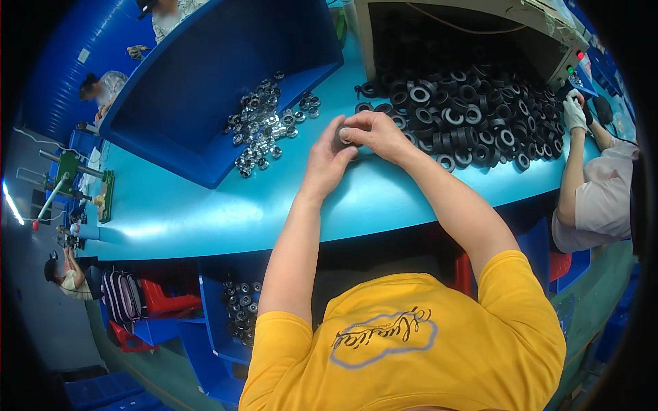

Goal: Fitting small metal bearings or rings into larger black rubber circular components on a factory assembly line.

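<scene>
My left hand (322, 166) and my right hand (385, 140) meet in front of me above the turquoise table (274, 212). Between them is a small dark round part (337, 140), mostly covered by the fingers. The left hand cups it, and the right thumb and fingers pinch at its top. Just beyond and to the right lies a big heap of black rings (473, 116), some with grey faces. To the left, shiny silver metal parts (264, 127) spill from a large blue bin (171, 130) tipped on its side.
A pale box-like housing (367, 48) stands open behind the rings. Below the table's front edge, a blue crate (223, 342) holds more metal parts. A green hand press (104, 195) stands at the far left. A co-worker's gloved hand (574, 115) is at the right.
</scene>
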The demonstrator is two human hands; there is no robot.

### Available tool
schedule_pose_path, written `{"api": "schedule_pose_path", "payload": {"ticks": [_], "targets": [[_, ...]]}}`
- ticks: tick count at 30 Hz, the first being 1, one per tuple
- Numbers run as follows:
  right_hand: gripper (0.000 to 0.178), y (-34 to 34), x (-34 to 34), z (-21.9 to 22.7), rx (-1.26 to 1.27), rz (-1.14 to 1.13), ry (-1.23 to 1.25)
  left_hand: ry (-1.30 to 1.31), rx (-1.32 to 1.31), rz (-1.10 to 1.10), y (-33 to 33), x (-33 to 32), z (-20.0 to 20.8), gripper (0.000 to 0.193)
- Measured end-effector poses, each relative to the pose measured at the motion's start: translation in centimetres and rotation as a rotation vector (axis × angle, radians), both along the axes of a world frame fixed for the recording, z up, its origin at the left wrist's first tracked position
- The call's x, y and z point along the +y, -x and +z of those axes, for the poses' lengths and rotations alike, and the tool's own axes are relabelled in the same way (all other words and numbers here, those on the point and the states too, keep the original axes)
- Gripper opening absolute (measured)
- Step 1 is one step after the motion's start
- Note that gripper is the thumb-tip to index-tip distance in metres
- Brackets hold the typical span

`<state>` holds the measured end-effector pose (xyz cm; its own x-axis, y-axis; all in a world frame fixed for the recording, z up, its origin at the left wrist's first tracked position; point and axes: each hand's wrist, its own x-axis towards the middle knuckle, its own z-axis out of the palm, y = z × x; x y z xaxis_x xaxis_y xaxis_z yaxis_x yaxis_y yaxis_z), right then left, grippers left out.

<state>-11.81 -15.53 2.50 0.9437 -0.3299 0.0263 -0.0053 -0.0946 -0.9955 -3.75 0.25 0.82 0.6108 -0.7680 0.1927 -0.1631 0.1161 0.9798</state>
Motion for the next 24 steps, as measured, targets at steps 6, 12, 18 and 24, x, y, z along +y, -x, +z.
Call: {"api": "schedule_pose_path", "payload": {"ticks": [6, 12, 18, 24], "targets": [[0.034, 0.2, 0.4, 0.3, -0.063, 0.01, 0.047, -0.126, -0.009, 0.074, -0.1, -0.1, 0.6, 0.059], [0.031, 0.1, 0.6, -0.8, 0.0, -0.049, 0.064, -0.126, -0.342, 0.124, 0.2, -0.3, 0.0, 0.06], [0.039, 0.4, 1.5, -1.0, 0.027, -0.157, 0.209, -0.216, -0.498, 0.196, 0.5, -0.2, -0.1, 0.057], [0.037, 0.0, 1.2, -2.1, 0.044, -0.172, 0.162, -0.272, -0.572, 0.229, 0.9, -0.1, -0.1, 0.056]]}}
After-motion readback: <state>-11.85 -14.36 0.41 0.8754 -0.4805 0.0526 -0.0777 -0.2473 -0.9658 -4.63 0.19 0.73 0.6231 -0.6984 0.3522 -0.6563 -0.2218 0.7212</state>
